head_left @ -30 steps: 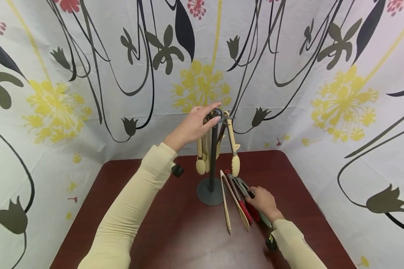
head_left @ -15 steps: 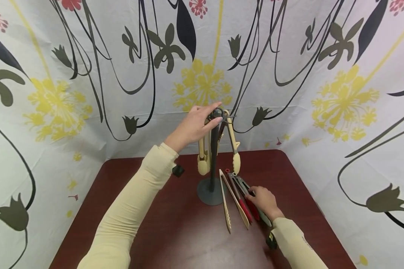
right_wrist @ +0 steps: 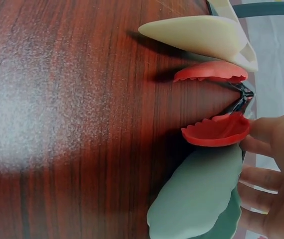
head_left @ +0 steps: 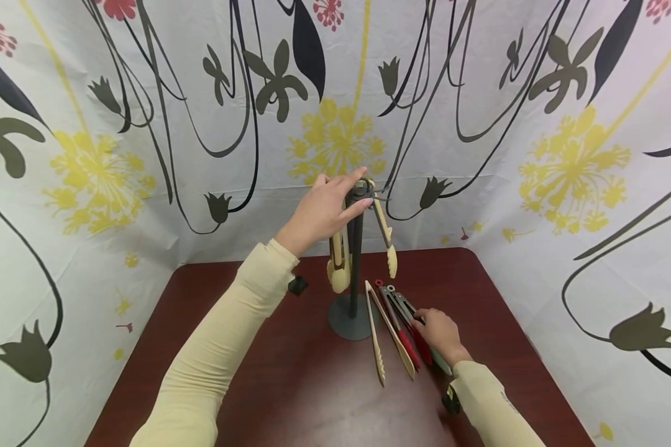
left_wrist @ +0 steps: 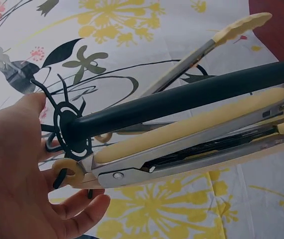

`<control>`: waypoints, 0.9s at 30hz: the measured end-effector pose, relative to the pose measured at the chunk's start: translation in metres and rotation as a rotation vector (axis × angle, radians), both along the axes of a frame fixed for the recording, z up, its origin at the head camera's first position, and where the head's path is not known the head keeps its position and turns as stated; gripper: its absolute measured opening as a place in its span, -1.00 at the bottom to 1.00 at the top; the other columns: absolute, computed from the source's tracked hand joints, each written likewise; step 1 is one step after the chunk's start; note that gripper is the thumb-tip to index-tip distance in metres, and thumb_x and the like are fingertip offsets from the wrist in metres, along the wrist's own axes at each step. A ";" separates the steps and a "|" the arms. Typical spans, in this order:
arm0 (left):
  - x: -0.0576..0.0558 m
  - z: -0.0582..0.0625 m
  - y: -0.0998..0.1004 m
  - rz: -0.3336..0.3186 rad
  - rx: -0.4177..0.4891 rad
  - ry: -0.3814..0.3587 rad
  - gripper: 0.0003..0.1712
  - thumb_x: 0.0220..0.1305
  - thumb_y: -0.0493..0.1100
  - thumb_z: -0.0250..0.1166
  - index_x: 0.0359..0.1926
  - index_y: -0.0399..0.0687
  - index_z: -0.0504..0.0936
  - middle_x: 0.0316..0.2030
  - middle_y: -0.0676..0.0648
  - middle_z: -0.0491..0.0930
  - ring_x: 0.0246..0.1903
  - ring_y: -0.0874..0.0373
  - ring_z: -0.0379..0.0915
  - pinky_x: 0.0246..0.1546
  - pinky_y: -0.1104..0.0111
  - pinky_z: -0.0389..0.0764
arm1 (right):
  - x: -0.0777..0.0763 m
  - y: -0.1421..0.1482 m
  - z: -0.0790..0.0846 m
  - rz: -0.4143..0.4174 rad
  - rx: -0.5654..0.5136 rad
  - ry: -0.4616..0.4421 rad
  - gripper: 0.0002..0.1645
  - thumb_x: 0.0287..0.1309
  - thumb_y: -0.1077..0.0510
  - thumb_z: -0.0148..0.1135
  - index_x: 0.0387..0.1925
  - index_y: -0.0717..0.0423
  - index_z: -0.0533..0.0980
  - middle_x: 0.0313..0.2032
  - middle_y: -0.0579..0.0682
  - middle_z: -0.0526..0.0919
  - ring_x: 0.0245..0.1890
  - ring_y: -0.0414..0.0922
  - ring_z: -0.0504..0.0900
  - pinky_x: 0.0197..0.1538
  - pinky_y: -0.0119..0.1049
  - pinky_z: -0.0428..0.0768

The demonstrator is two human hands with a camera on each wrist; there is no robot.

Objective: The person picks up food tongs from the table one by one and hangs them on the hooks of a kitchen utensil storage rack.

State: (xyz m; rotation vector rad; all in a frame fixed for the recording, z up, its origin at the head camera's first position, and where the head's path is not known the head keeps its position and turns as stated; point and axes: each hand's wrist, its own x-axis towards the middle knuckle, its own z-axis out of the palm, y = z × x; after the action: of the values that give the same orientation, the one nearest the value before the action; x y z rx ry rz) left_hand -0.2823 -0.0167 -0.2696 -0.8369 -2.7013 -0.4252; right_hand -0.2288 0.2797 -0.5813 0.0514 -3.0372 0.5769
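Note:
My left hand (head_left: 324, 208) holds the hooked top ring (left_wrist: 71, 130) of a dark utensil stand (head_left: 355, 261), thumb on one side and fingers bent on the other. Cream-tipped tongs (head_left: 340, 276) hang from its hooks on the left; another cream-tipped pair (head_left: 386, 233) hangs on the right. In the left wrist view, a hanging pair's looped end (left_wrist: 68, 172) sits on a hook beside my fingers. On the table, my right hand (head_left: 438, 335) grips grey-green tongs (right_wrist: 197, 194), its fingers curled at their metal arms. Red-tipped tongs (right_wrist: 215, 132) lie right beside them.
Cream tongs (head_left: 376, 351) lie spread to the left of the red ones, near the stand's round base (head_left: 343, 320). The dark red table (head_left: 268, 366) is bordered at the back and sides by flower-patterned cloth (head_left: 201, 124).
The stand's top has turned under my left hand: the right hanging tongs swung back and slightly left, the left ones shifted slightly right. My right hand has stayed at the same tongs.

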 end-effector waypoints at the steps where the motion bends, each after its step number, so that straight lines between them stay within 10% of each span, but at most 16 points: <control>1: 0.001 0.000 0.001 0.009 -0.008 0.004 -0.19 0.43 0.41 -0.13 0.57 0.32 -0.03 0.41 -0.04 0.37 0.13 -0.10 0.31 0.11 0.05 0.55 | 0.000 0.000 0.001 -0.003 -0.002 0.001 -0.69 0.22 0.03 0.32 -0.09 0.12 0.69 -0.13 0.18 0.75 -0.30 0.08 0.71 -0.33 0.03 0.63; 27: 0.008 0.017 0.003 0.080 -0.103 0.007 -0.43 0.58 0.19 -0.33 0.53 0.39 0.11 0.32 -0.11 0.43 -0.08 -0.07 0.36 -0.23 0.08 0.60 | 0.001 0.008 -0.005 -0.098 -0.024 0.030 -0.60 0.07 0.02 0.44 -0.11 0.16 0.66 -0.24 0.18 0.74 -0.46 0.02 0.65 -0.55 -0.11 0.52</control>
State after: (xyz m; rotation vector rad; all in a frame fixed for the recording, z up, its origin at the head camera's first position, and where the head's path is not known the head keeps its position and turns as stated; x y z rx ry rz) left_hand -0.2740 -0.0136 -0.2523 -0.7515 -2.7590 -0.2671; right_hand -0.2280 0.2874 -0.5861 -0.0890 -2.9832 0.5986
